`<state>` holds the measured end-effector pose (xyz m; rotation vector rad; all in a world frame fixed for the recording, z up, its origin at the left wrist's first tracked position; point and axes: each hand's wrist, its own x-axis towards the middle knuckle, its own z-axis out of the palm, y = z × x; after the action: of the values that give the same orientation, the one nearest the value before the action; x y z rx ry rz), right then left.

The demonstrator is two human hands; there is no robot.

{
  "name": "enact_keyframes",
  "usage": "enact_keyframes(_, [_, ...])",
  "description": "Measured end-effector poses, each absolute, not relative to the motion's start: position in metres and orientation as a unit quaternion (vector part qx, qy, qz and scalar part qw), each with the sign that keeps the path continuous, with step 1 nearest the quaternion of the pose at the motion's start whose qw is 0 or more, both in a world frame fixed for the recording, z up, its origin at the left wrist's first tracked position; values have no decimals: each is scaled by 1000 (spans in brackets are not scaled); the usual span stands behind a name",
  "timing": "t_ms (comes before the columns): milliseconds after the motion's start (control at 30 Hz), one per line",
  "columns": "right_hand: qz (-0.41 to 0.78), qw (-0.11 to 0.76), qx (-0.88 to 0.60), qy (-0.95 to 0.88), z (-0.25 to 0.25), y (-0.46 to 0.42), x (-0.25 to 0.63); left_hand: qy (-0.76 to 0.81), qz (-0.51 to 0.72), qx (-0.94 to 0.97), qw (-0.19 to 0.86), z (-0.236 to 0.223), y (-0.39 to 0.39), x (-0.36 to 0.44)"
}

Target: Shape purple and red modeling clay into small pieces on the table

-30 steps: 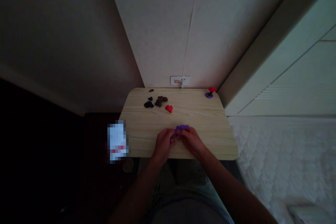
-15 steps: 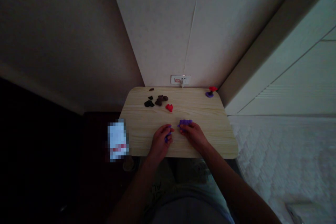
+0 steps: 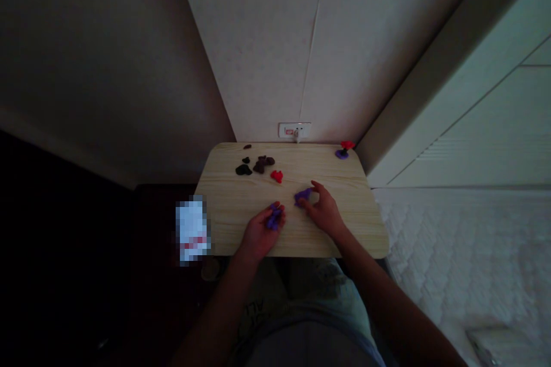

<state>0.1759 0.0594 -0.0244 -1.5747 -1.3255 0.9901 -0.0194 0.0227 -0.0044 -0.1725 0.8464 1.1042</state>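
Purple clay pieces (image 3: pixel 274 219) lie in my left hand (image 3: pixel 260 232), which is turned palm up with its fingers partly curled around them. My right hand (image 3: pixel 325 208) is over the table to the right, its thumb and index finger spread apart. Between them a larger purple clay lump (image 3: pixel 302 196) appears to rest on the tabletop, with the thumb touching its near side. Beyond both hands sits a small red clay lump (image 3: pixel 276 176).
On the wooden table (image 3: pixel 344 229), brown clay lumps (image 3: pixel 260 166) and black clay pieces (image 3: pixel 243 170) lie at the back left. A red-topped clay figure on a purple base (image 3: pixel 342 154) stands at the back right. A wall socket (image 3: pixel 295 130) is behind.
My right hand's fingers have spread, and the purple lump it pinched now appears to be down on the table. My left hand has turned more palm up, showing its purple pieces.
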Motion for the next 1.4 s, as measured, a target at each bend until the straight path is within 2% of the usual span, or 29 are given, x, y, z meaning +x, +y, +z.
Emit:
enact_keyframes(133, [233, 418, -608, -634, -6, 42, 173, 385, 513, -91, 762, -5, 23, -14])
enact_keyframes(300, [207, 357, -452, -791, 3, 24, 152, 374, 496, -91, 779, -1, 24, -10])
enact_keyframes(400, [204, 322, -432, -817, -2, 23, 144, 380, 490, -88, 780, 0, 23, -9])
enact_keyframes(600, [373, 368, -460, -717, -3, 26, 146, 406, 489, -78, 768, -4, 22, -6])
enact_keyframes(800, [470, 403, -479, -622, -6, 30, 149, 439, 494, -41, 749, -6, 21, -4])
enact_keyframes(1100, [553, 445, -504, -492, -5, 32, 147, 462, 511, 109, 716, 7, 8, -3])
enact_keyframes(1300, [585, 447, -495, -462, -3, 30, 145, 544, 507, 289, 603, 0, 5, 1])
enact_keyframes(1400, [594, 443, -492, -457, -2, 29, 145, 561, 501, 314, 580, -3, 5, -2])
